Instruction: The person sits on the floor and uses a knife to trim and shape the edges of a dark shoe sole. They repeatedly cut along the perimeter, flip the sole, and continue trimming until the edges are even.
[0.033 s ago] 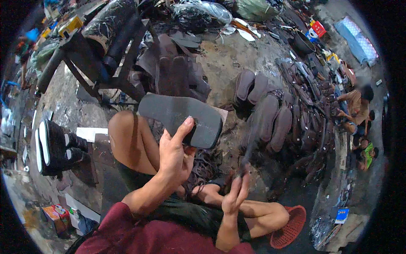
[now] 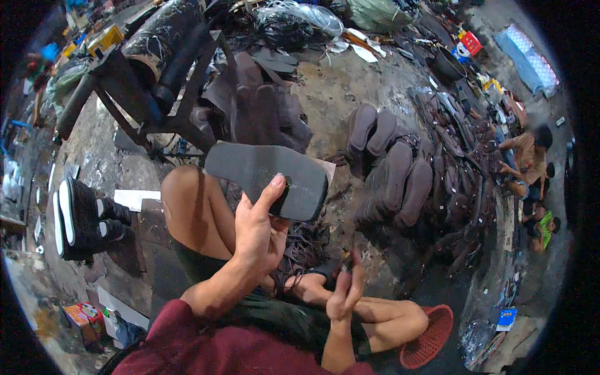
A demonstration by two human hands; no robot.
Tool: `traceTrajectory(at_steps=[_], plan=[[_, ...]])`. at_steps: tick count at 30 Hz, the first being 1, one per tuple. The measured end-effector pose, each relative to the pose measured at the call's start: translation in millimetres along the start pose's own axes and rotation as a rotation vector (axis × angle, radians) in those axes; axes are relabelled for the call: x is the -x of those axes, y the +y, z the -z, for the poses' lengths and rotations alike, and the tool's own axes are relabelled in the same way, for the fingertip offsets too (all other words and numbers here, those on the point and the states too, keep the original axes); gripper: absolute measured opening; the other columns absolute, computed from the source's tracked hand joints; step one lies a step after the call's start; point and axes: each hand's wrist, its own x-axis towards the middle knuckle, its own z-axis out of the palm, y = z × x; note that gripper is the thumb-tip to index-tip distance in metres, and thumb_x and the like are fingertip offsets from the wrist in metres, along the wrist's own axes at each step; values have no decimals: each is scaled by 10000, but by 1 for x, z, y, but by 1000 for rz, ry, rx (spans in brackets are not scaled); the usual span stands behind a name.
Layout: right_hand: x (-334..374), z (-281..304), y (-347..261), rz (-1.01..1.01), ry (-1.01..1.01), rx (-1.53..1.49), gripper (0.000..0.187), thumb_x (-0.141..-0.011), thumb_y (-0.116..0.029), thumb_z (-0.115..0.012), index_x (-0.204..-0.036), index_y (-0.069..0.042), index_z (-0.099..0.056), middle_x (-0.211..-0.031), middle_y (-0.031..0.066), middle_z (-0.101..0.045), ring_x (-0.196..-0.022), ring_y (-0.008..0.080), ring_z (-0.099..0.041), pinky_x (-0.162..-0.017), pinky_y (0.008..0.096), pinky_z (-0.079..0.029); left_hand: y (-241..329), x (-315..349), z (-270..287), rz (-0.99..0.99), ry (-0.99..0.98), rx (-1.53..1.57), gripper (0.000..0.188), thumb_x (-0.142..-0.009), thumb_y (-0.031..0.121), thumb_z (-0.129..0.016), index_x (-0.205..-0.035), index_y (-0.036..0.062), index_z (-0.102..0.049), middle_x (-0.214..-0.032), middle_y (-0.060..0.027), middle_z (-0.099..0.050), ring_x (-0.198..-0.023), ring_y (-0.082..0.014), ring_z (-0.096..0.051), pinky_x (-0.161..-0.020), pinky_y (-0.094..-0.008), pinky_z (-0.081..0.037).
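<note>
A flat grey shoe sole point(image 2: 262, 169) is gripped in my left hand point(image 2: 256, 228), thumb on its upper face and the fingers mostly hidden beneath. Its longer end points left, above my bent knee. My right hand point(image 2: 342, 297) is raised over my lower leg, apart from the sole. Its fingers are bent together around a small dark thing with a yellowish tip point(image 2: 345, 254), too blurred to name. Below the sole, a tangle of dark straps point(image 2: 303, 247) lies by my foot.
Dark soles point(image 2: 397, 175) and a long heap of straps and footwear point(image 2: 456, 162) lie to the right. A metal stand point(image 2: 137, 94) rises at far left. Black shoes with white soles point(image 2: 69, 215) are on the left, a red basket point(image 2: 431, 337) by my right knee. People point(image 2: 528, 153) sit at far right.
My right hand has shifted slightly down and left. The dark, thin, blurred shape above its fingers no longer shows. The sole in my left hand has barely moved.
</note>
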Motion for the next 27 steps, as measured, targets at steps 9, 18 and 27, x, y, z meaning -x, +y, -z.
traceTrajectory(at_steps=[9, 18, 27], plan=[[52, -15, -1, -131, -39, -192, 436, -861, 21, -475, -1284, -39, -560, -1039, 190, -660, -845, 339, -642, -741, 402, -534, 7, -5, -2, 24, 73, -10, 256, -914, 235, -661, -1080, 47, -607, -1021, -50, -668, -911, -161, -655, -802, -291, -536], [67, -23, 16, -8, 18, -107, 389, -913, -200, -511, -1276, -75, -571, -969, 137, -660, -806, 336, -622, -683, 418, -518, 10, 12, -26, 76, 51, 157, 246, -869, 145, -713, -1064, 51, -597, -1009, -34, -652, -923, -152, -644, -851, -311, -551], [71, -43, 21, -13, 158, -22, 349, -904, -76, -544, -1247, -19, -575, -923, 162, -617, -807, 326, -601, -679, 403, -510, 18, 23, -30, 90, 67, 224, 209, -893, 140, -684, -1066, 49, -610, -1027, -49, -658, -944, -159, -646, -891, -322, -547]])
